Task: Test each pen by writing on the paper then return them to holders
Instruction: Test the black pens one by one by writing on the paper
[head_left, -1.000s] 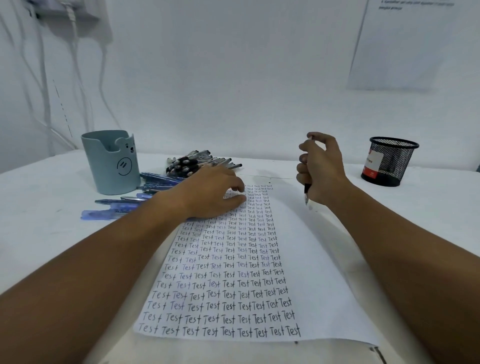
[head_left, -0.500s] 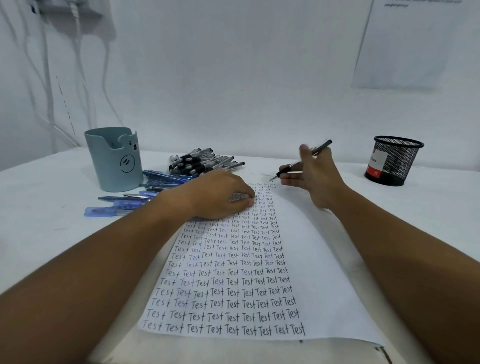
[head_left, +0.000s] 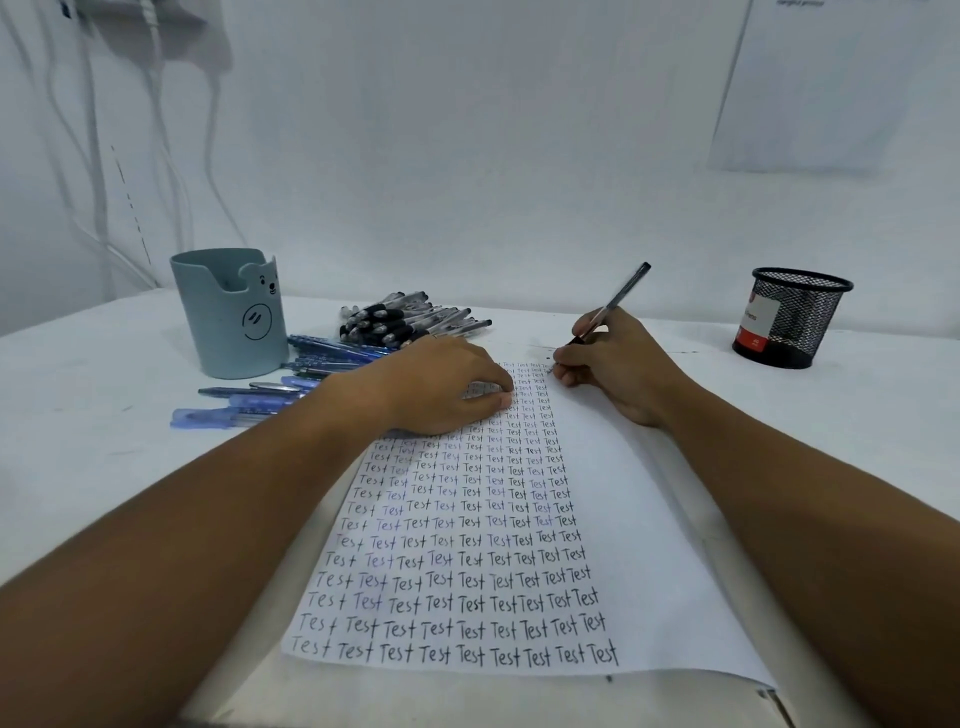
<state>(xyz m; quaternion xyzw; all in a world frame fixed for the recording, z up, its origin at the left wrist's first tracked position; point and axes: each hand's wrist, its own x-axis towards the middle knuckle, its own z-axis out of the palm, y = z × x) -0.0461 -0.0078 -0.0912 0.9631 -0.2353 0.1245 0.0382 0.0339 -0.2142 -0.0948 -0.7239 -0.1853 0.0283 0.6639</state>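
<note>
1. right hand (head_left: 621, 369): fingers curled round a black pen (head_left: 613, 304) in a writing grip; the tip meets the top edge of the paper (head_left: 649, 545) at the end of the uppermost row of writing, and the barrel slants up and away to the right.
2. left hand (head_left: 447, 387): palm down on the upper left part of the paper, fingers extended and loosely bent, pressing the sheet; it holds nothing.
3. paper: lies lengthwise on the white table (head_left: 104, 441), its left and middle portion filled with rows of the word "test"; the right strip is unmarked.
4. black pens (head_left: 410, 319): loose heap on the table beyond the left hand.
5. blue pens (head_left: 270, 395): scattered flat, just beside the blue-grey bear holder (head_left: 228, 312), which stands upright at the left.
6. black mesh holder (head_left: 792, 317): upright at the far right, well apart from the paper.
</note>
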